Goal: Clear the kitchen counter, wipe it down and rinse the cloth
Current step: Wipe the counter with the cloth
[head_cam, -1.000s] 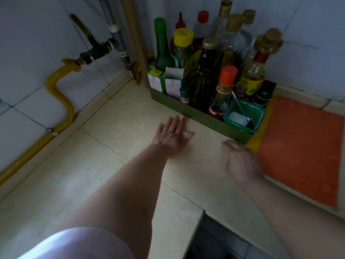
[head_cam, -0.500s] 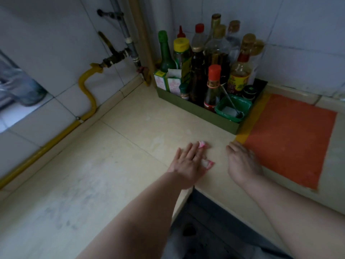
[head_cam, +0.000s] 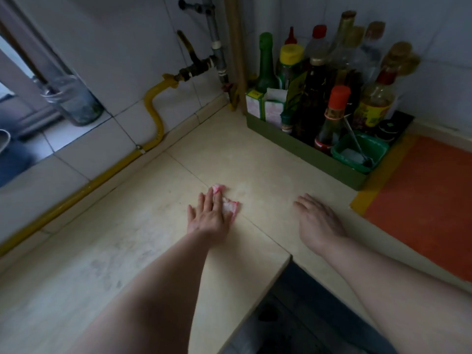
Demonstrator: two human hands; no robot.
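A small white cloth with pink edges [head_cam: 229, 206] lies flat on the beige tiled counter [head_cam: 265, 162]. My left hand [head_cam: 208, 214] presses down on it with the fingers spread, so only the cloth's right and far edges show. My right hand [head_cam: 318, 221] rests palm down on the counter to the right, fingers together, holding nothing. Faint wet smears mark the counter to the left of my left arm.
A green tray [head_cam: 304, 149] packed with sauce bottles and small boxes stands in the far corner. An orange mat [head_cam: 421, 200] lies on the right. A yellow gas pipe [head_cam: 153, 118] runs along the left wall. The counter's inner corner edge [head_cam: 290, 256] drops off near me.
My left hand has dragged the cloth from beside the green tray back toward me and then leftward. My right hand has stayed flat on the counter. The view has pulled back.
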